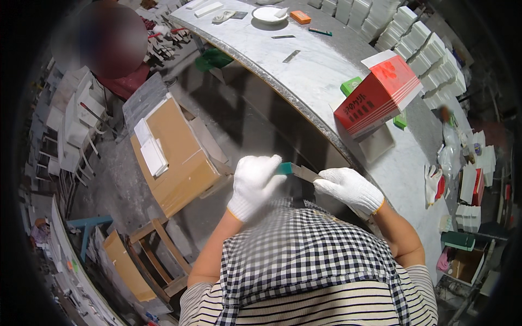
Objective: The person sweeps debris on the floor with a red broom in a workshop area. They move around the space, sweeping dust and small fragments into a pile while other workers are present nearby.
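In front of my checked apron (312, 247), both hands wear white knit gloves. My left hand (252, 183) is closed around the green end of a narrow, flat-sided piece (299, 171), whose other end is greyish. The thumb and fingers of my right hand (349, 189) pinch that greyish end. What kind of thing it is cannot be made out. Just beyond my right hand runs the curved edge of a pale worktable (321, 76).
A red carton (378, 98) stands on the table beside green boxes (350, 86). Farther off are a white plate (269, 14), an orange box (300, 17) and stacked white pieces (399, 30). A cardboard box (174, 157) sits at left, near a blurred person (122, 81).
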`<control>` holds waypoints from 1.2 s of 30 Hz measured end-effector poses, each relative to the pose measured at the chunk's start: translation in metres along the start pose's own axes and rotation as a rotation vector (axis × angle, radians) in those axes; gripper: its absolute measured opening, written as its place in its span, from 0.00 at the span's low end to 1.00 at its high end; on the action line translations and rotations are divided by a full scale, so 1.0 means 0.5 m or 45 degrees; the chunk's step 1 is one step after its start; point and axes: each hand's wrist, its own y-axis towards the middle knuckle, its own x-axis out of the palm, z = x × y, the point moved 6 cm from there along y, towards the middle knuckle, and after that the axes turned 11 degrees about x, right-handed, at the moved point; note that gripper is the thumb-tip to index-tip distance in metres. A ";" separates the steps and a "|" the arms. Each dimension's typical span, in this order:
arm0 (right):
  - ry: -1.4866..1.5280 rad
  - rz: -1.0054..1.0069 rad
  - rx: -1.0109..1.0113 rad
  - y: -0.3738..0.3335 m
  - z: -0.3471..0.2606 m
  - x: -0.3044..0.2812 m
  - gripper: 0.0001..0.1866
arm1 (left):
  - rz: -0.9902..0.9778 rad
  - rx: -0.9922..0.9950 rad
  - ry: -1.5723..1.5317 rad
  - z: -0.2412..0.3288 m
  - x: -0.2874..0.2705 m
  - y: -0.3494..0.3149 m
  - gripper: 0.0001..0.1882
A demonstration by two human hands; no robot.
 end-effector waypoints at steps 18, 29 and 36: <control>-0.686 -0.459 0.093 0.038 0.024 -0.084 0.23 | -0.294 0.235 -0.026 0.046 0.081 0.052 0.20; -0.293 -0.563 0.214 0.068 0.031 -0.083 0.19 | -0.365 0.207 -0.153 0.031 0.101 0.040 0.19; -0.083 -0.579 0.274 0.077 0.056 -0.081 0.18 | -0.498 0.187 -0.126 0.030 0.119 0.038 0.20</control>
